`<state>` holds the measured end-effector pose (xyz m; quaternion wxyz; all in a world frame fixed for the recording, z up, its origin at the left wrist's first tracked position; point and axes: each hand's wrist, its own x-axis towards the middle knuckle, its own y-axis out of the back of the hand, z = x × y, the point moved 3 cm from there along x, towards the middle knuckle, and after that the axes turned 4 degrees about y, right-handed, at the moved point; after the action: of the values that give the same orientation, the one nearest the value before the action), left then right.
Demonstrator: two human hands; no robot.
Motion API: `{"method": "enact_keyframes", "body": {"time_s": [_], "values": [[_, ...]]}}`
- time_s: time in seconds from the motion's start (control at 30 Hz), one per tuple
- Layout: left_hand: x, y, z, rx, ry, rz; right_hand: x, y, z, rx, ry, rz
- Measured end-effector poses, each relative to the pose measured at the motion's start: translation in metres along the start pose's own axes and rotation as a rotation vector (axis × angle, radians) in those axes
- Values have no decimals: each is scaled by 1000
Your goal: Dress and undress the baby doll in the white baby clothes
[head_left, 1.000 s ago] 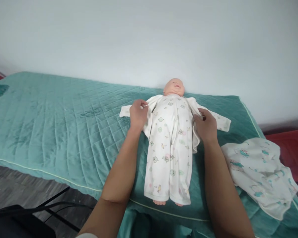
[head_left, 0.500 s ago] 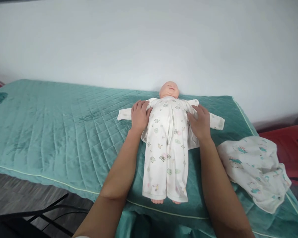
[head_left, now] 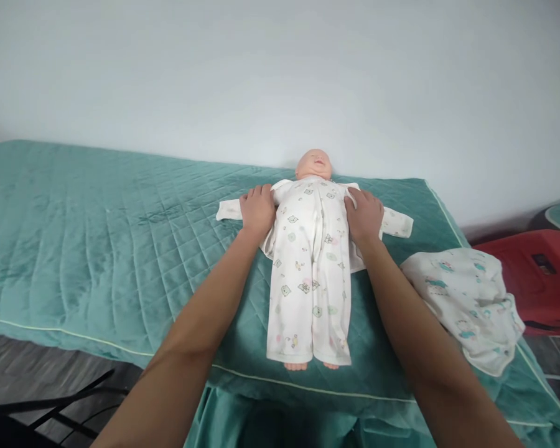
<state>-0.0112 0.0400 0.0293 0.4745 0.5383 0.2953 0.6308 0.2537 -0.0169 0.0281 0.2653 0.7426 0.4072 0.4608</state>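
Green quilted cover (head_left: 98,249) spreads before a pale wall (head_left: 214,74); on it, the left hand (head_left: 258,210) rests half-curled over one sleeve (head_left: 229,210), the dressed doll (head_left: 303,261) lies face-up between, and the right hand (head_left: 364,216) bends over the other sleeve (head_left: 398,223); whether they grip, I cannot tell

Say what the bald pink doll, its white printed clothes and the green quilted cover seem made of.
Bald pink doll: probably smooth vinyl, judging by its moulded head. Its white printed clothes: likely matte cotton, given soft folds. Green quilted cover: perhaps velvet, from its soft sheen.
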Motion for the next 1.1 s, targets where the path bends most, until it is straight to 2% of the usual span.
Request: {"method": "enact_keyframes", "body": {"time_s": [0.17, 0.27, 0.37, 0.5, 0.6, 0.7, 0.83, 0.93, 1.0, 1.1], "values": [[13, -1, -26, -32, 104, -83, 13, 5, 2, -108, -19, -56], [16, -1, -44, -64, 184, -111, 25, 10, 17, -141, -106, -109], [11, 1, -50, -103, 201, -72, 34, 17, 37, -124, -205, -181], [0, 6, -46, -177, 100, -8, 37, 24, 49, -83, -206, -192], [-7, 9, -44, -217, -2, 8, 39, 23, 42, -66, -166, -166], [-10, 9, -44, -227, -9, -9, 44, 23, 15, -30, -57, -117], [-8, 8, -43, -195, 30, -21, 45, 26, -59, 120, 256, -77], [-5, 7, -41, -190, 49, -15, 37, 10, -128, 100, 550, -315], [-4, 7, -41, -185, 50, -14, 32, -9, -165, -72, 728, -489], [-3, 6, -42, -156, 68, -12, 32, -43, -198, -324, 794, -620]]}}
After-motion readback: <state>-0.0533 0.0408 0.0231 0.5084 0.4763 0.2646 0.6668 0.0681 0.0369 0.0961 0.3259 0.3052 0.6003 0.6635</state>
